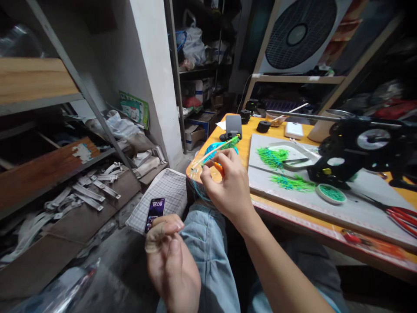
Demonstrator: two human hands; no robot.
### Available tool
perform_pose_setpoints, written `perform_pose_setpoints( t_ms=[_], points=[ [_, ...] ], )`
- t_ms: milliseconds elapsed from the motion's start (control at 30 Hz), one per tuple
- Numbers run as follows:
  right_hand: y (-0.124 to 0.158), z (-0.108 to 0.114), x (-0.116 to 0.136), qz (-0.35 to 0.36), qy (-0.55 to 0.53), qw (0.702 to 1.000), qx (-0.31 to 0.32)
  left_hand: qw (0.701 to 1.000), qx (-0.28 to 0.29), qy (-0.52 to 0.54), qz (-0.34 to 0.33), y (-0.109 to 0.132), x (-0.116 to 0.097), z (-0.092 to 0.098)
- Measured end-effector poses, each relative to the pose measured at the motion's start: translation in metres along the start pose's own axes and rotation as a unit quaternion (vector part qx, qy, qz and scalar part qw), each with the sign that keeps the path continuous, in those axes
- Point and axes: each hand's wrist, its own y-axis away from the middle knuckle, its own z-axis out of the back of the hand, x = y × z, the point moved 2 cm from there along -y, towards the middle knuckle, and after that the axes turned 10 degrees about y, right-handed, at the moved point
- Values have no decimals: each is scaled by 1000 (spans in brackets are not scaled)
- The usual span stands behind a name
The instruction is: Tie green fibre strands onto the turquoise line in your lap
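Observation:
My right hand [228, 184] is raised at the table's near left corner, thumb and forefinger curled together in a pinch. Whatever sits between those fingertips is too fine to make out. Beside it lie a thin wooden stick [208, 157], a bright blue bundle [213, 148] and a small green bristly piece [232, 142]. Fine blue threads [196, 187] hang over the corner. Lower down, above my lap, my left hand [174, 265] is closed, fingers curled toward the thumb, one finger wrapped in tan tape. Anything it holds is hidden.
A grey board [260, 171] carries green-blue bristly bunches [273, 157], a dish of green bits [331, 193] and a black machine [345, 148]. Red-handled pliers [402, 219] lie rightward. A phone [154, 213] rests on checked cloth [171, 187]. Shelves and a white pillar [159, 74] stand left.

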Motion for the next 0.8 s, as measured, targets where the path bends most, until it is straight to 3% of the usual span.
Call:
perform_pose_setpoints(
  t_ms=[200,300,400,600,733,800],
  points=[
    [-1,8,-18,-22,57,998,26,1000,14,10,9,3,0,0],
    [-2,19,-27,-62,-41,996,48,1000,14,4,11,4,2,-1],
    [0,28,-35,-147,-202,963,103,1000,20,-1,17,5,4,-2],
    [14,36,-41,-260,-342,893,130,1000,14,1,22,6,10,0],
    [32,47,-45,-258,-372,879,149,996,-2,-71,58,-10,21,6],
    [46,55,-49,-251,-368,877,180,990,28,-110,87,-28,29,5]
  ],
)
